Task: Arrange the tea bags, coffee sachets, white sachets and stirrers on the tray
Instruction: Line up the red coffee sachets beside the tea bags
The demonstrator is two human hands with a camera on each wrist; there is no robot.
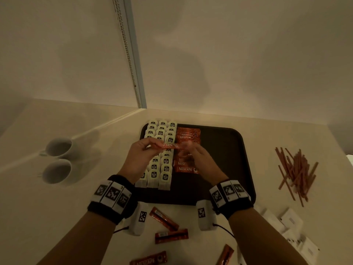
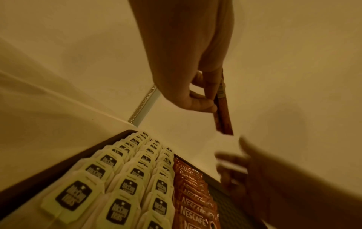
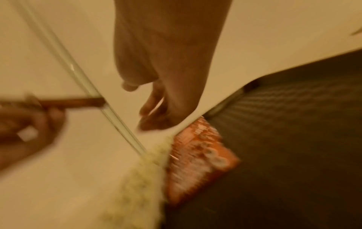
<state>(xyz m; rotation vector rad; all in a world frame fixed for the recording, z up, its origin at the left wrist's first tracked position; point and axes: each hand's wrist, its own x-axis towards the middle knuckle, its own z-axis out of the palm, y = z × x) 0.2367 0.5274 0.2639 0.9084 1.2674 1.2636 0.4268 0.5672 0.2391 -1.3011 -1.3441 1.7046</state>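
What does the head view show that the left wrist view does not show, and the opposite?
Only the head view shows the stirrers, white sachets, two cups and loose coffee sachets off the tray. Only the left wrist view shows the left hand pinching the held sachet from below. Both share the tray, its tea bags and the right hand.

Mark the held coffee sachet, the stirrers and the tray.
Coffee sachet (image 1: 170,146): head view, middle of the sachet between the hands.
Stirrers (image 1: 298,170): head view, centre of the loose pile right of the tray.
Tray (image 1: 225,150): head view, bare floor right of the coffee column.
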